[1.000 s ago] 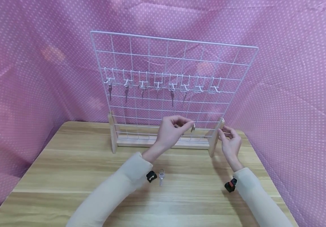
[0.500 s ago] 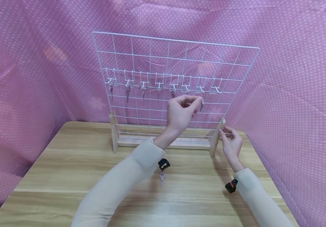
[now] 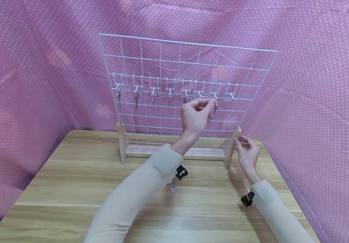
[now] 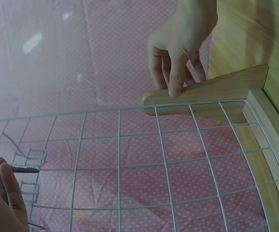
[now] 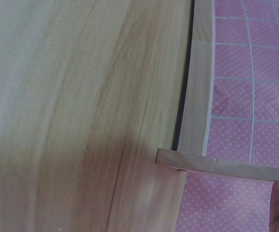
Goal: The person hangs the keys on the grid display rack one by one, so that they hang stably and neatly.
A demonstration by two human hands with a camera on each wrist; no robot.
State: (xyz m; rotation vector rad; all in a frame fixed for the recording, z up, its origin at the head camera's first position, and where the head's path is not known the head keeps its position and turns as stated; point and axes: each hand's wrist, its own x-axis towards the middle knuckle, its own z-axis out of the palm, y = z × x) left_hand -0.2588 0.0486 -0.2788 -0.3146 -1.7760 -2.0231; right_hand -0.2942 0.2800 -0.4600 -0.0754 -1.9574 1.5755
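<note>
In the head view my left hand (image 3: 195, 116) pinches a small key (image 3: 215, 108) between thumb and fingertips. It is right at the second hook (image 3: 215, 95) from the right on a white wire grid (image 3: 189, 61). The key's toothed blade points away from the fingertips in the left wrist view. My right hand (image 3: 248, 156) holds the wooden upright (image 3: 229, 153) at the grid's right end, thumb and fingertips at its edge. Part of its fingers is hidden behind the wood. Another key (image 3: 173, 190) lies on the table below my left forearm.
Several keys, such as one at the far left (image 3: 119, 98), hang from the row of hooks. A left wooden upright (image 3: 121, 143) and a crossbar (image 3: 142, 153) support the grid on the wooden table (image 3: 71, 189). Pink dotted cloth (image 3: 314, 101) surrounds the table.
My left hand has risen from low on the grid with the key, over to the hook second from the right. The right hand stays at the upright.
</note>
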